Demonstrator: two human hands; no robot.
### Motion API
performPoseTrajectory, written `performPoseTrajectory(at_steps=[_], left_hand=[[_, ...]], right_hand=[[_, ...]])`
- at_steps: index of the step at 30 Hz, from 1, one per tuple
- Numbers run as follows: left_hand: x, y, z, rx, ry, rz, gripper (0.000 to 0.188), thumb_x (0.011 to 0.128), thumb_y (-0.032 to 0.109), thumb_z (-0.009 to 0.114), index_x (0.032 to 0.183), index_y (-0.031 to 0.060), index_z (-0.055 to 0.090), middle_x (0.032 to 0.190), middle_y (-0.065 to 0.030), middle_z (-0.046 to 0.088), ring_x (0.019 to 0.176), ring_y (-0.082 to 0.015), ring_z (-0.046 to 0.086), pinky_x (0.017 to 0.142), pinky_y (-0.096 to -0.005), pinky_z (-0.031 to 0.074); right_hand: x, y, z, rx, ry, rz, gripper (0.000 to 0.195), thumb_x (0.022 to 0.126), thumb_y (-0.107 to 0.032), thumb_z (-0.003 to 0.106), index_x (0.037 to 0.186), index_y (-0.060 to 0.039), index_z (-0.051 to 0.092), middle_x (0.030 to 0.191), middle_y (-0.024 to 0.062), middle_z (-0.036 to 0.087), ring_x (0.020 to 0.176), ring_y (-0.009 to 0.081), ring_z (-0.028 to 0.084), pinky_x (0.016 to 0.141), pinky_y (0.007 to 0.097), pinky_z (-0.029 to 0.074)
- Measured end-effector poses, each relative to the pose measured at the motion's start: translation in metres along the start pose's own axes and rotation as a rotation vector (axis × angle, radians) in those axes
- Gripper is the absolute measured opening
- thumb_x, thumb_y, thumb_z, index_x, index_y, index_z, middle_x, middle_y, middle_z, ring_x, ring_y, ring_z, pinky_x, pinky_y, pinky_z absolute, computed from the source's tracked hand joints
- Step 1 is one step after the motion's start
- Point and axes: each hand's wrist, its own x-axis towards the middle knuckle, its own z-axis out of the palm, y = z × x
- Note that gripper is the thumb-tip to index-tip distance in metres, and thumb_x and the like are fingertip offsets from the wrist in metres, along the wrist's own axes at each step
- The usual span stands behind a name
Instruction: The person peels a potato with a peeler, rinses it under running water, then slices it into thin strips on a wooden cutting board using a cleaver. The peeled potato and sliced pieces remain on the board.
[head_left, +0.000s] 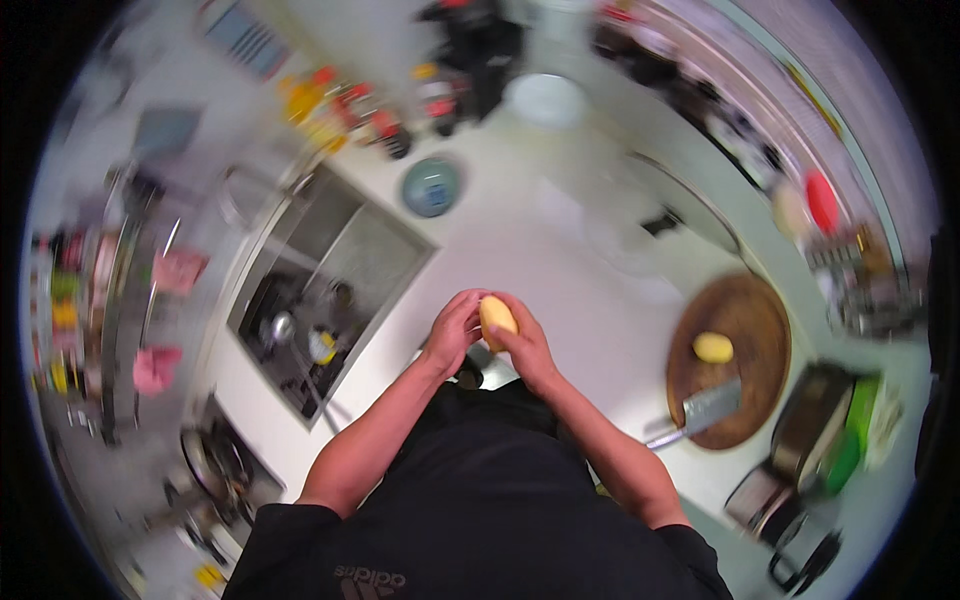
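Note:
A peeled potato (497, 321) is gripped in my right hand (531, 346), in front of my body. Beside it, my left hand (453, 334) has its fingers bent close to the potato's left side; whether they touch it, or hold anything else, is not clear. On a round wooden cutting board (750, 307) at the right lies a second peeled potato (713, 347). A cleaver (712, 406) rests on the board's lower part, its handle sticking out over the left edge.
The steel sink (375, 240) at the left holds a ladle (283, 328) and other items. A bluish-green bowl (430, 187) stands near its corner, beside bottles (390, 133). A glass lid (690, 195) leans at the back right. A wok (214, 461) is lower left.

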Motion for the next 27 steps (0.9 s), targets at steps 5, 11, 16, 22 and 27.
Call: performPoseTrajectory(at_steps=[5, 11, 16, 22, 27], left_hand=[[-0.012, 0.022, -0.128, -0.410, 0.352, 0.245, 0.039, 0.110, 0.043, 0.051, 0.133, 0.0132, 0.059, 0.126, -0.0048, 0.064, 0.117, -0.0188, 0.063, 0.100, -0.0402, 0.051], [0.016, 0.058, -0.281, -0.501, 0.494, 0.310, 0.033, 0.106, 0.045, 0.059, 0.114, 0.0140, 0.066, 0.103, -0.0012, 0.069, 0.093, -0.0151, 0.066, 0.069, -0.0328, 0.050], [0.054, 0.084, -0.317, -0.545, 0.768, 0.416, 0.027, 0.100, 0.034, 0.072, 0.111, 0.0097, 0.064, 0.098, -0.0028, 0.068, 0.082, -0.0180, 0.065, 0.066, -0.0359, 0.054], [0.083, 0.085, -0.337, -0.454, 0.895, 0.416, 0.020, 0.100, 0.022, 0.068, 0.093, 0.0035, 0.064, 0.076, -0.0068, 0.067, 0.064, -0.0186, 0.064, 0.059, -0.0345, 0.054], [0.096, 0.070, -0.353, -0.323, 1.077, 0.359, 0.026, 0.102, 0.020, 0.066, 0.082, 0.0043, 0.063, 0.073, -0.0045, 0.065, 0.061, -0.0144, 0.059, 0.056, -0.0323, 0.049]], right_hand=[[0.110, 0.026, 0.166, 0.081, -0.214, 0.189, 0.041, 0.103, -0.031, 0.063, 0.134, -0.0031, 0.064, 0.120, 0.0087, 0.068, 0.106, 0.0182, 0.064, 0.090, 0.0322, 0.054], [0.202, 0.061, 0.312, -0.104, -0.172, 0.386, 0.039, 0.103, -0.045, 0.055, 0.114, -0.0114, 0.072, 0.087, 0.0048, 0.067, 0.061, 0.0158, 0.060, 0.045, 0.0333, 0.043], [0.256, 0.080, 0.342, -0.119, -0.228, 0.632, 0.042, 0.104, -0.049, 0.046, 0.093, -0.0122, 0.062, 0.067, 0.0053, 0.057, 0.039, 0.0182, 0.045, 0.034, 0.0356, 0.028], [0.254, 0.105, 0.338, -0.101, -0.218, 0.466, 0.041, 0.108, -0.047, 0.043, 0.116, -0.0128, 0.064, 0.079, 0.0044, 0.061, 0.055, 0.0181, 0.053, 0.047, 0.0351, 0.040], [0.241, 0.124, 0.335, -0.055, -0.229, 0.355, 0.035, 0.108, -0.027, 0.053, 0.135, -0.0063, 0.060, 0.125, 0.0119, 0.067, 0.118, 0.0224, 0.062, 0.103, 0.0333, 0.047]])
